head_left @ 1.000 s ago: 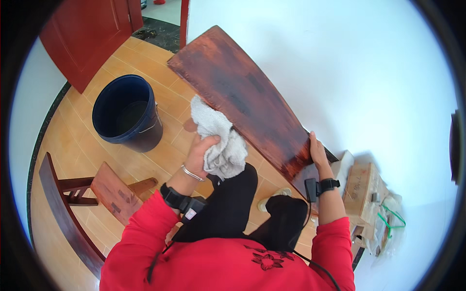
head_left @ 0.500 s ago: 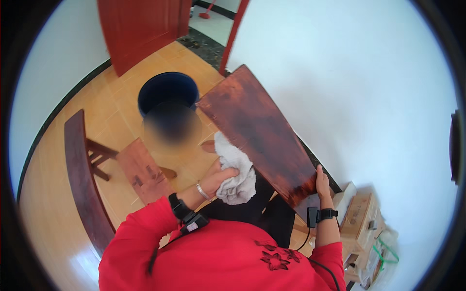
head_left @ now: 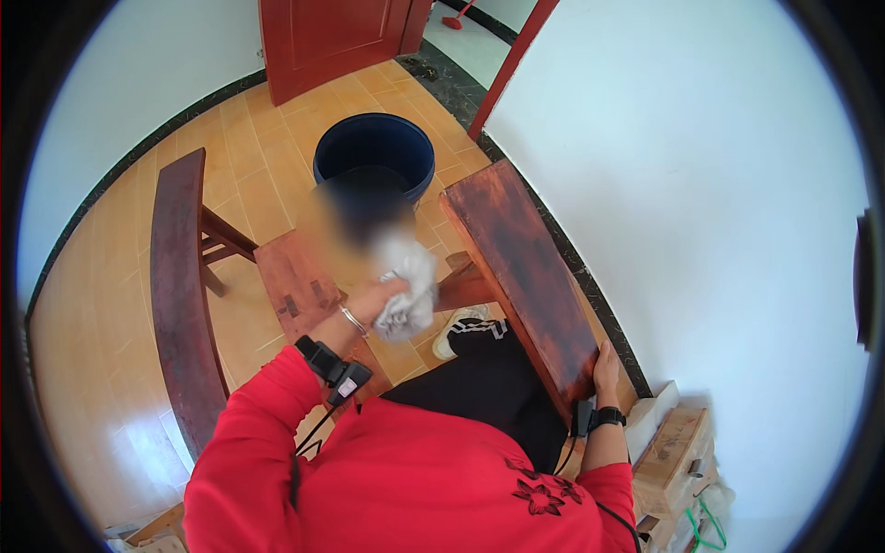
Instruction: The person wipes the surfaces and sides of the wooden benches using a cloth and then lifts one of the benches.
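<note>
My left hand (head_left: 372, 304) is closed around a crumpled white cloth (head_left: 407, 293), held in the air left of a reddish-brown wooden bench (head_left: 527, 276). The bench's dark, blotchy top slopes away from me, and a leg (head_left: 466, 288) shows under its left side. My right hand (head_left: 606, 372) grips the near right edge of that bench, fingers along the side. A second bench (head_left: 181, 267) stands at the left. Between the two is a lower, lighter wooden stool (head_left: 293, 281), partly covered by my left arm.
A dark blue bucket (head_left: 373, 138) sits on the tiled floor ahead, its near part blurred. Cardboard boxes (head_left: 678, 447) are stacked against the white wall (head_left: 701, 203) at my right. A red door (head_left: 336, 41) stands open at the back.
My left hand with the cloth has moved left and off the bench. The bench has tipped, so its side and leg show. My right hand keeps its grip; the view has shifted.
</note>
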A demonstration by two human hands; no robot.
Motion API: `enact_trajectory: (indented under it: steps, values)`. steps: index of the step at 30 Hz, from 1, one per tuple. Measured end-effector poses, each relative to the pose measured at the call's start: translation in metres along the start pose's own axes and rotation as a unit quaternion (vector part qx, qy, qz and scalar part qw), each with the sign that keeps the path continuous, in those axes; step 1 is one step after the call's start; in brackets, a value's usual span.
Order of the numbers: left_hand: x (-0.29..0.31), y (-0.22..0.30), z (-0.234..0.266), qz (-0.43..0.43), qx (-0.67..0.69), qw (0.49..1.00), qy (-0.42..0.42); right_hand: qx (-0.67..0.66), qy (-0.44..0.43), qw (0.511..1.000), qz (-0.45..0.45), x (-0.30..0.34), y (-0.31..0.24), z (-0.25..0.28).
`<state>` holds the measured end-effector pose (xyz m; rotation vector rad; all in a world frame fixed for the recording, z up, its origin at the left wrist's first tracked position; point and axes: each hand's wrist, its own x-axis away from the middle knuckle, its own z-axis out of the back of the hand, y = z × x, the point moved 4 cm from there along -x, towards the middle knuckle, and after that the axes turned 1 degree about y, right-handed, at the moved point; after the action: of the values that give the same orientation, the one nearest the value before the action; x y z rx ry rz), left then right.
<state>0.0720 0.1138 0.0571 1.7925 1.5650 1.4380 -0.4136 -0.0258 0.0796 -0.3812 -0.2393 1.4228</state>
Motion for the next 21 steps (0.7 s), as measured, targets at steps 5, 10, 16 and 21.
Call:
enact_trajectory:
  steps: [5,10,16,21]
  values:
    - [0.006,0.026,-0.007,-0.166,0.032,0.985,0.022,-0.004,-0.111,0.992,-0.063,-0.005,0.001,0.005]
    - [-0.027,-0.002,-0.041,-0.23,-0.066,0.97,0.045,-0.067,-0.146,0.987,-0.001,-0.006,-0.02,-0.011]
    - [-0.03,-0.014,-0.07,-0.34,-0.233,0.905,0.106,-0.032,-0.035,0.998,0.035,-0.001,0.01,-0.003]
    - [-0.058,-0.052,-0.025,-0.325,-0.375,0.85,0.176,-0.026,-0.029,0.999,0.033,-0.009,0.025,0.0]
